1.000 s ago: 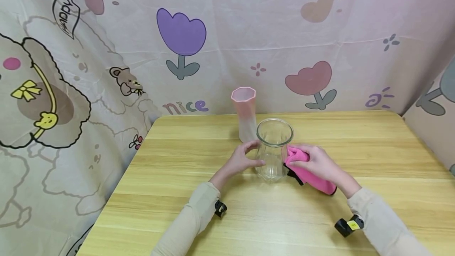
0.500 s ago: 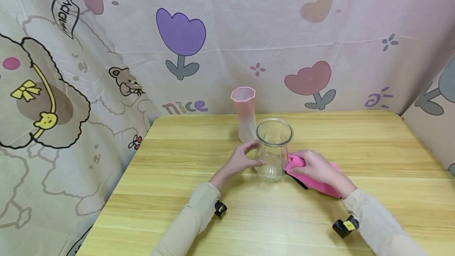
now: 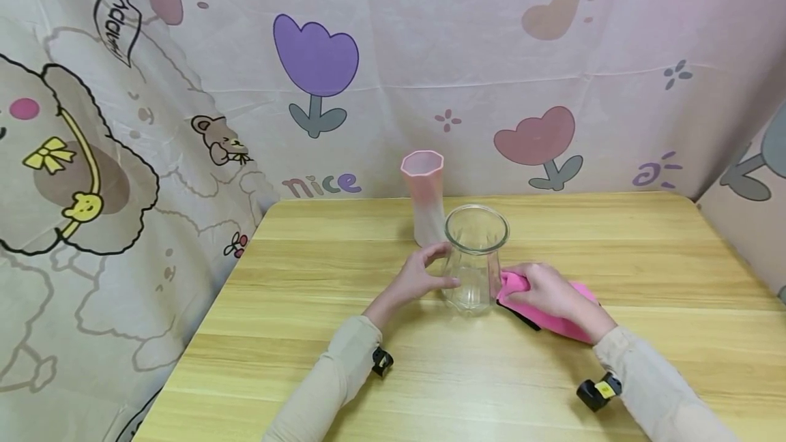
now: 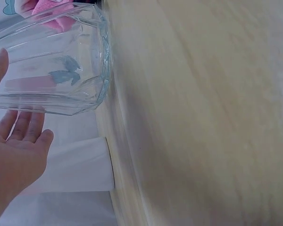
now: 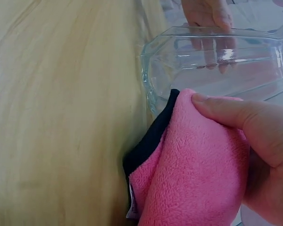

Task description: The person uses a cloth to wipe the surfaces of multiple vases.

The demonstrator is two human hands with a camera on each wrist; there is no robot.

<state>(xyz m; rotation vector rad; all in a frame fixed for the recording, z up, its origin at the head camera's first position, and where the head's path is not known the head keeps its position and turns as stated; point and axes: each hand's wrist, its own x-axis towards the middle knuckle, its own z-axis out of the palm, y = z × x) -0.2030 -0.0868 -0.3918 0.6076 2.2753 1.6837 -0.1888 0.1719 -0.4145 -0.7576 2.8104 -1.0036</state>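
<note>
A clear glass vase (image 3: 474,282) with a wide round rim stands upright on the table. My left hand (image 3: 416,278) holds it from the left, thumb at the front and fingers reaching around the back, as the left wrist view shows beside the faceted glass wall (image 4: 56,61). On the vase's right side, low on the wall, my right hand (image 3: 545,290) grips a pink cloth (image 5: 193,160) with black edging. The thumb presses the fold of the cloth, and its front corner lies right at the glass. The rest of the cloth hangs below the palm toward the tabletop.
Just behind and left of the glass vase stands a tall pink-and-white vase (image 3: 425,203). A wooden table (image 3: 307,360) carries everything. Printed curtains (image 3: 381,108) close off the back, left and right. Each sleeve bears a small black wrist camera (image 3: 597,393).
My right hand and the cloth have slid down the right side of the glass vase, mostly in the first half second. The left hand and both vases stay in place.
</note>
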